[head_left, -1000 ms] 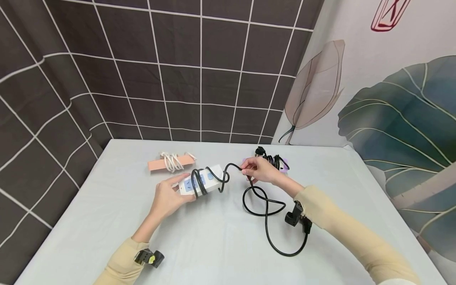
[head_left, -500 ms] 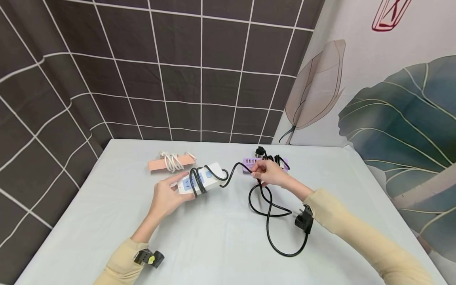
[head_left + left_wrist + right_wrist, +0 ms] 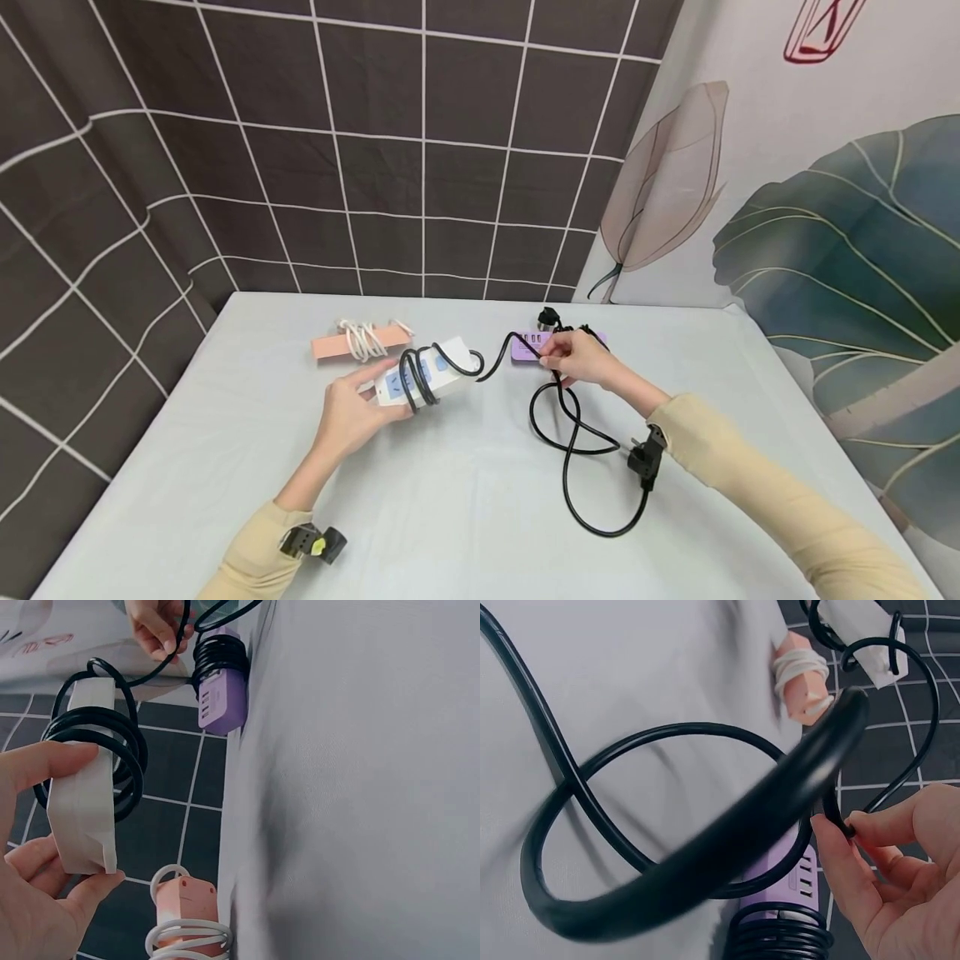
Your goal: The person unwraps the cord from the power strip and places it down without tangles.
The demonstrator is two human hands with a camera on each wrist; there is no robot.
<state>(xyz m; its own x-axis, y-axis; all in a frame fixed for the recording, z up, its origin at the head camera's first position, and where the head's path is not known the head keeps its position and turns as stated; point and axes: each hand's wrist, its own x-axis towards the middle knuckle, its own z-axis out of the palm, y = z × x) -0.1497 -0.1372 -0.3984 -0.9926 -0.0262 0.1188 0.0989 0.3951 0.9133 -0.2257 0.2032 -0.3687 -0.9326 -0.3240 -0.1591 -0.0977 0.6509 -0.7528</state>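
A white power strip [image 3: 453, 357] with blue socket faces is held by its near end in my left hand [image 3: 350, 417]. Loose turns of its black cord [image 3: 97, 720] wrap around the strip's body. From the far end the cord runs across to my right hand [image 3: 581, 358], which pinches it between thumb and fingertips, as the right wrist view also shows. Beyond that hand the cord loops and crosses itself over the table. Its black plug [image 3: 643, 460] hangs close to the right wrist.
A peach power strip [image 3: 327, 346] wrapped in white cord [image 3: 363, 342] lies at the back left of the white table [image 3: 450, 517]. Behind the right hand lies a purple power strip [image 3: 525, 348], wound with its own black cord [image 3: 219, 656]. A dark grid-patterned curtain [image 3: 375, 183] hangs behind.
My right hand has moved to the right with the pinched cord, uncovering more of the purple strip. The stretch of cord between the hands has lengthened. My left hand stays nearly in place.
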